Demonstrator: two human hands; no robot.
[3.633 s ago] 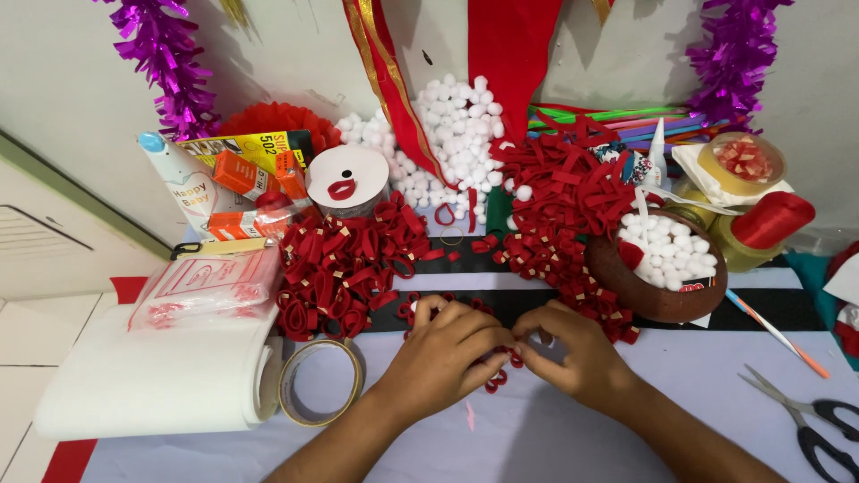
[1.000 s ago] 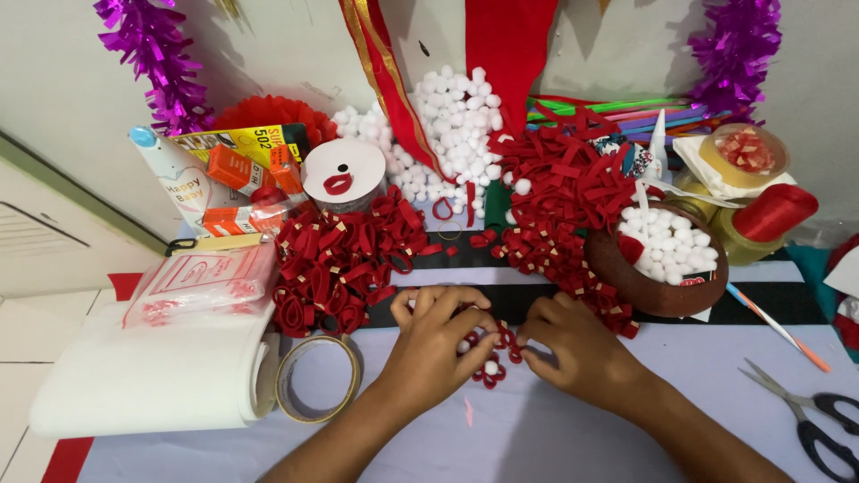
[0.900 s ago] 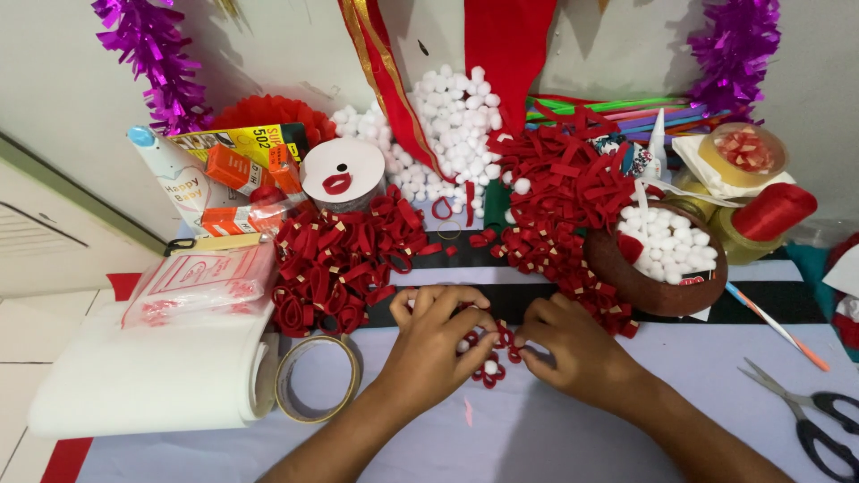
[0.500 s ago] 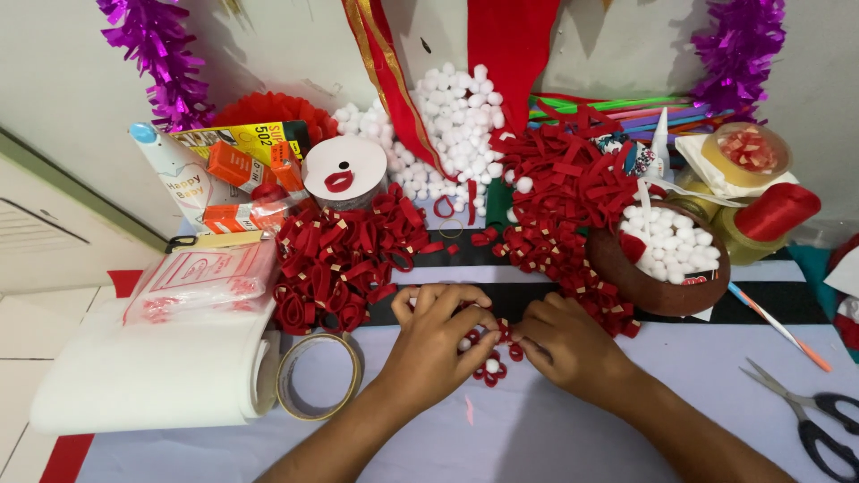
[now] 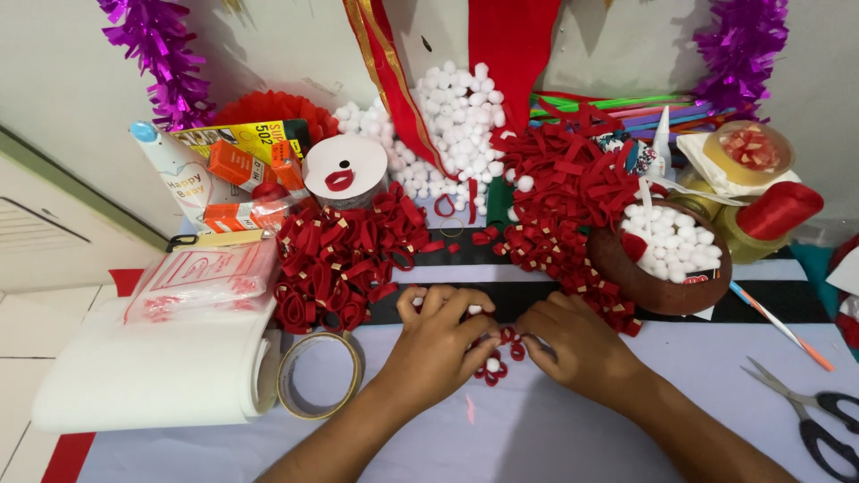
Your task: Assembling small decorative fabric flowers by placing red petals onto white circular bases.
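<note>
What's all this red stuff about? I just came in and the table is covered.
A person is at a craft table, both hands pressed together over a small red ribbon flower with a white pom-pom centre. The left hand and right hand pinch it between the fingertips. Behind lie piles of red ribbon loops, loose white pom-poms, and a tape roll at the left.

Two bare forearms enter from bottom edge, no sleeves in view. Left hand (image 5: 438, 344) and right hand (image 5: 573, 344): no gloves, no rings, no watch or bracelet showing. Fingernails short, unpainted.
</note>
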